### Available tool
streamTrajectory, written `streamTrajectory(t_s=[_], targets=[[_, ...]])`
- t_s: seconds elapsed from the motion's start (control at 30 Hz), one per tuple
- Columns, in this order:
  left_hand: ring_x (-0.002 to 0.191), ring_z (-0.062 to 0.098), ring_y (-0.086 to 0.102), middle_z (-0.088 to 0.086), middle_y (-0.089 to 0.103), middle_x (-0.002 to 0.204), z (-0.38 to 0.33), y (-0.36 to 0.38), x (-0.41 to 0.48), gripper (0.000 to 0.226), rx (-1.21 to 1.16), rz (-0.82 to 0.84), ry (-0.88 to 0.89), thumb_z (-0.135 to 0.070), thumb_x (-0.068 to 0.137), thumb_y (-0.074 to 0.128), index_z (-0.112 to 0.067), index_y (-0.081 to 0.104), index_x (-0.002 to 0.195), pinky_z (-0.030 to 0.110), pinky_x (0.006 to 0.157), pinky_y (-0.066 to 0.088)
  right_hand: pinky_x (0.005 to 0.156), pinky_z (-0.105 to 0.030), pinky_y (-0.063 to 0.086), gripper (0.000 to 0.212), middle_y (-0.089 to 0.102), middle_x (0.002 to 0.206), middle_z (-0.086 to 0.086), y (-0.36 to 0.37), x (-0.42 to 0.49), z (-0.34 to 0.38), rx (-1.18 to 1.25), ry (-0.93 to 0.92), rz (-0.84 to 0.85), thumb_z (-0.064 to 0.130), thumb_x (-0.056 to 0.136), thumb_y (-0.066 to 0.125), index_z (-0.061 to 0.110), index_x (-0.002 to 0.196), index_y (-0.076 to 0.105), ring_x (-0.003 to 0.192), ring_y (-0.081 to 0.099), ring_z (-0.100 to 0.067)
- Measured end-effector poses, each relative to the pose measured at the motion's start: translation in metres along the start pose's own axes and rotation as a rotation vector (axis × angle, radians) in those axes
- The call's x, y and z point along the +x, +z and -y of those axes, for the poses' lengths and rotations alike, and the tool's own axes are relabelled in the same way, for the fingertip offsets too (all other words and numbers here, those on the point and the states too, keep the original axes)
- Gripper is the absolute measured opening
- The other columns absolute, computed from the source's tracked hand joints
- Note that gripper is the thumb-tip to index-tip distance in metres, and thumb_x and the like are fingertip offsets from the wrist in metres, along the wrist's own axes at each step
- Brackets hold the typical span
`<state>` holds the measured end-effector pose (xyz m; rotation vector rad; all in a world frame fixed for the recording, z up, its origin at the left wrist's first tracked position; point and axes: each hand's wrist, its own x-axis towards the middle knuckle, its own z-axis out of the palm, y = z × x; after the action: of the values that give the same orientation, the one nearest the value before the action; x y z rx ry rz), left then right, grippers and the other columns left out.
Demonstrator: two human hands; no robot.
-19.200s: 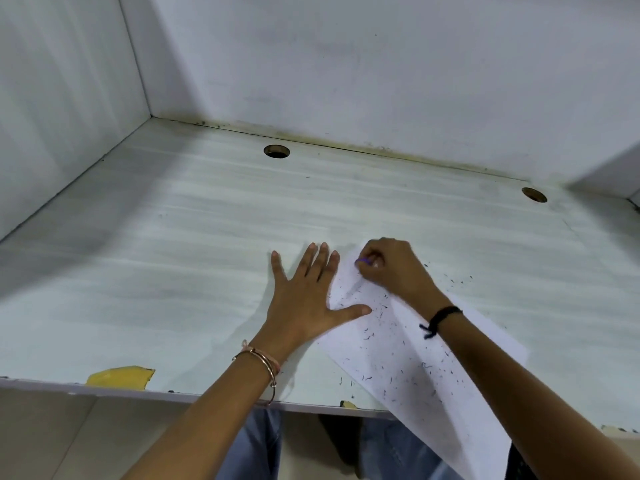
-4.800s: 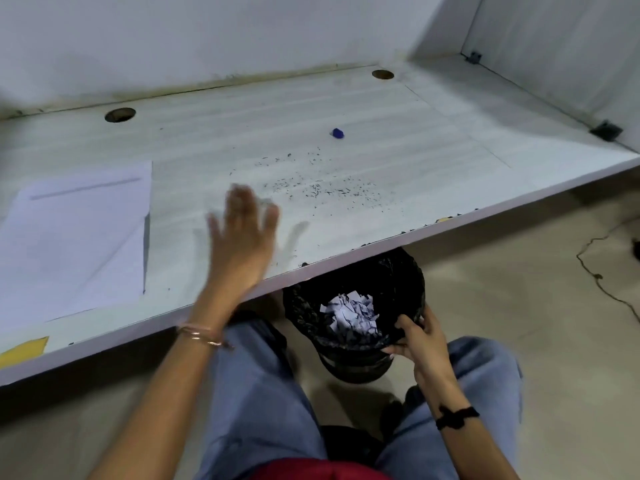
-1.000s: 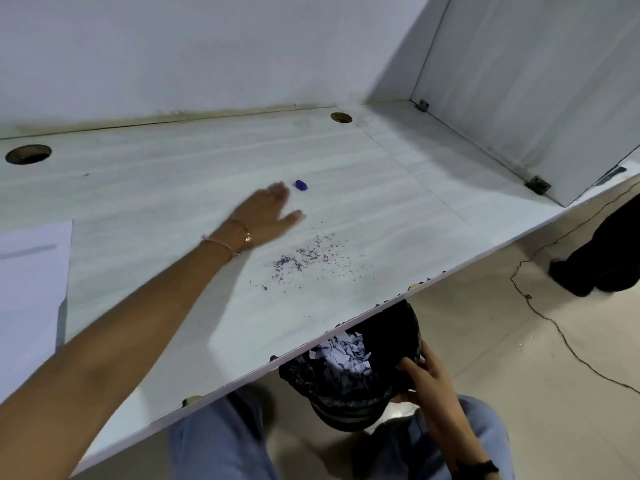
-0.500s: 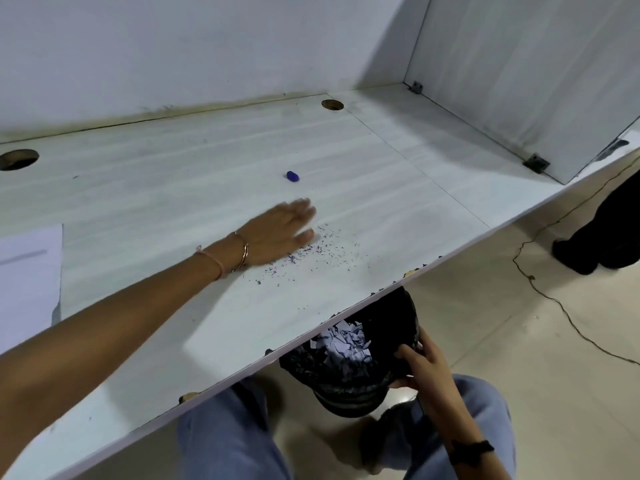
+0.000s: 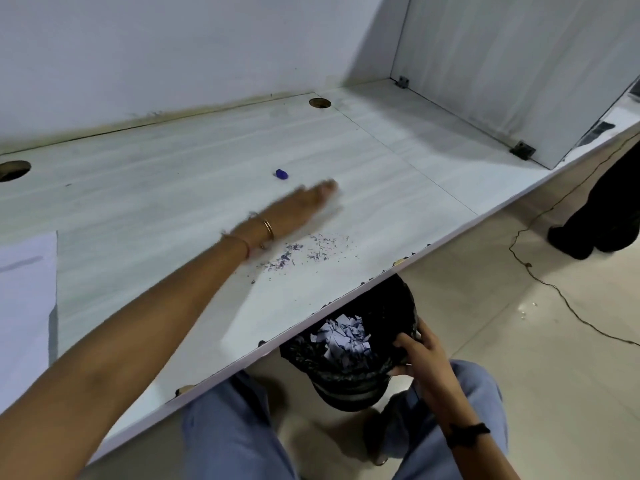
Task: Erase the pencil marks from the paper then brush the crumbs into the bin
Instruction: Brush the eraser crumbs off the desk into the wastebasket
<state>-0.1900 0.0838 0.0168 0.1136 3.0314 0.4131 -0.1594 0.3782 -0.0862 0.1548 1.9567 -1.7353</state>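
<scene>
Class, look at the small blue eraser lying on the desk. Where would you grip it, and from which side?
Probably pinch the blue eraser across its narrow width, coming from straight above: it is small, oblong and lies flat on the desk, with nothing touching it.

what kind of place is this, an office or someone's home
Probably an office or study cubicle: a long white desk with round cable holes, a partition panel bracketed onto it, and a lined waste bin below.
</scene>
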Motion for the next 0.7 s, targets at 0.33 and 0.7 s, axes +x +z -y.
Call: streamTrajectory(t_s=[0.33, 0.7], targets=[[0.144, 0.001, -0.005, -0.010, -0.002, 0.159, 0.002, 0.033, -0.044, 0.053, -0.123, 0.024, 0.160, -0.007, 0.106, 0.022, -0.020, 0.005, 0.155, 0.034, 0.122, -0.002, 0.043, -0.029, 0.053, 0.046, 0.057, 0.091, -0.007, 0.003, -0.003, -0.003, 0.003, -0.009, 0.007, -0.006, 0.090, 0.046, 0.019, 0.128, 0.051, 0.059, 0.058, -0.022], [0.148, 0.032, 0.006, 0.022, 0.008, 0.159, -0.002, 0.052, -0.077, 0.076, 0.097, -0.174, -0.572, -0.034, 0.088, -0.011, -0.003, 0.019, 0.150, 0.051, 0.112, 0.017, 0.046, -0.026, 0.055, 0.039, 0.058, 0.092, -0.006, 0.013, -0.020, -0.004, 0.083, -0.001, 0.023, -0.001, 0.094, 0.045, 0.023, 0.124, 0.049, 0.073, 0.062, -0.024]])
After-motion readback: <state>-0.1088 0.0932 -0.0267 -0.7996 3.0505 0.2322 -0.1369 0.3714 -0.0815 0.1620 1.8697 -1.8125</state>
